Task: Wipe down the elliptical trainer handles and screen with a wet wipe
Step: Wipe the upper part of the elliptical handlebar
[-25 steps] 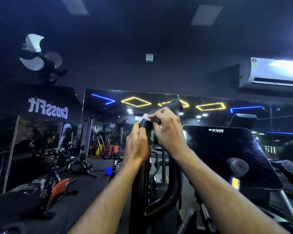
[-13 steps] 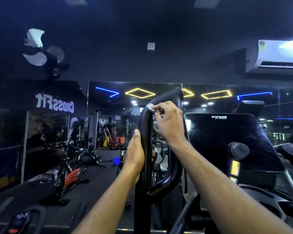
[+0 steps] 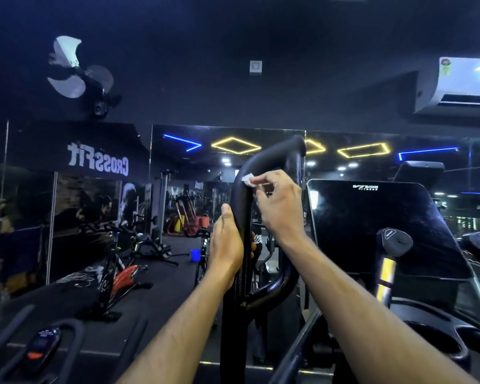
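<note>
Two hands on the job, both on the left elliptical handle (image 3: 243,189), the black curved bar rising centre frame. Left hand (image 3: 227,245) wraps the upright part below the bend, steadying it. Right hand (image 3: 277,206) pinches a small white wet wipe (image 3: 247,180) at the fingertips, pressed against the bar just above the left thumb, near the bend.

Wipe looks light, limp and damp: it will bunch up, so my guess is it's better spread over more fingers than pinched at one corner. Handle looks stiff, probably foam-covered at the top; it likely swings on its pivot, hence the bracing grip lower down.

Screen (image 3: 385,225), dark, sits just right of the right wrist, no hand on it. Probably early in the task.
</note>
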